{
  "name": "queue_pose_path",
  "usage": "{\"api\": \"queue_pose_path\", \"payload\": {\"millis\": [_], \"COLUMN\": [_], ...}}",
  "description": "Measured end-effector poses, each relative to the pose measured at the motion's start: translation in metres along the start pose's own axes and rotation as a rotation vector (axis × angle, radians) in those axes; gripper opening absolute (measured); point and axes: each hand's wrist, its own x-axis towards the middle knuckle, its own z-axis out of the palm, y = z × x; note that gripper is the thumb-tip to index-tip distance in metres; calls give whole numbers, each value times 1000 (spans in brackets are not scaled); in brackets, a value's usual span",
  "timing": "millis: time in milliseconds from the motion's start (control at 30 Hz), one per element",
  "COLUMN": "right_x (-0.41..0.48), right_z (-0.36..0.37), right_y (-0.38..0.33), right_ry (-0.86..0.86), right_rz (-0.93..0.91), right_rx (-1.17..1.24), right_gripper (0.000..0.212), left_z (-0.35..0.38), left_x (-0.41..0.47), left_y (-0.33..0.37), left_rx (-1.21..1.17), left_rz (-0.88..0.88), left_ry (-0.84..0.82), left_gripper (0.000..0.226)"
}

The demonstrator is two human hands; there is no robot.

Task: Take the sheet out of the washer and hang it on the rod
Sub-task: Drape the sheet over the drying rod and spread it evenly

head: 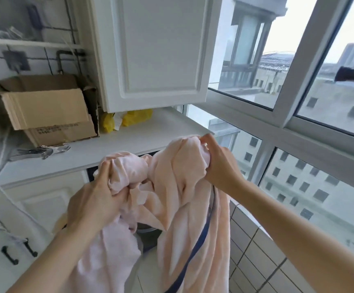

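Observation:
A pale pink sheet (178, 187) with a dark blue stripe hangs bunched in front of me. My left hand (93, 206) grips one bunched end of it, and my right hand (218, 166) grips another bunch, higher and to the right. The rest of the sheet drapes down past the bottom edge of the view. Behind its folds shows the dark opening of the washer (148, 231) under the white counter (129, 142). A dark rod-like end (353, 75) pokes in at the right edge, before the window.
On the counter stand an open cardboard box (47, 111), yellow bags (133, 117) and large metal clips (45, 152). A white wall cabinet (155, 51) hangs above. Large windows (277, 85) fill the right side, with a tiled ledge (254, 246) below. Cupboard doors with black handles (9, 254) are at lower left.

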Motion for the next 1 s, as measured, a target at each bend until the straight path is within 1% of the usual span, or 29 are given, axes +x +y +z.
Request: {"api": "queue_pose_path", "payload": {"millis": [100, 167, 267, 333, 433, 533, 633, 767, 867, 967, 1000], "right_x": [-5, -4, 0, 3, 13, 38, 63, 90, 108, 118, 123], "right_z": [-18, -29, -47, -54, -55, -64, -77, -121, -153, -171, -183], "right_y": [-10, -16, -27, -37, -55, -71, -80, -87, -88, -86, -84], "right_ry": [-28, -99, -313, -485, -613, -609, -614, -588, -517, -438, -418], "right_rz": [-19, -20, -106, -206, -366, -383, -325, -263, -157, -261, -248], "right_rx": [-74, -107, -78, -141, -267, -323, -311, -403, -456, -577, -604], "right_gripper": [47, 56, 73, 82, 70, 57, 52, 41, 36, 37, 38], "left_z": [-12, -19, -26, -29, -37, -51, -68, -93, -109, -122, -126], "left_x": [-4, -3, 4, 13, 25, 33, 42, 60, 77, 87, 90], "left_y": [13, 20, 20, 15, 7, 8, 21, 51, 79, 107, 115], "left_rx": [-6, -12, -42, -90, -151, -149, -116, -229, -231, -227, -226], "left_rz": [12, 33, 37, 32, 27, 89, 176, 304, 324, 307, 293], "left_ry": [-26, -30, -31, -29, -47, -35, -10, 108, 153, 188, 177], "left_gripper": [68, 68, 72, 69, 64, 59, 57, 46, 49, 58, 58]}}
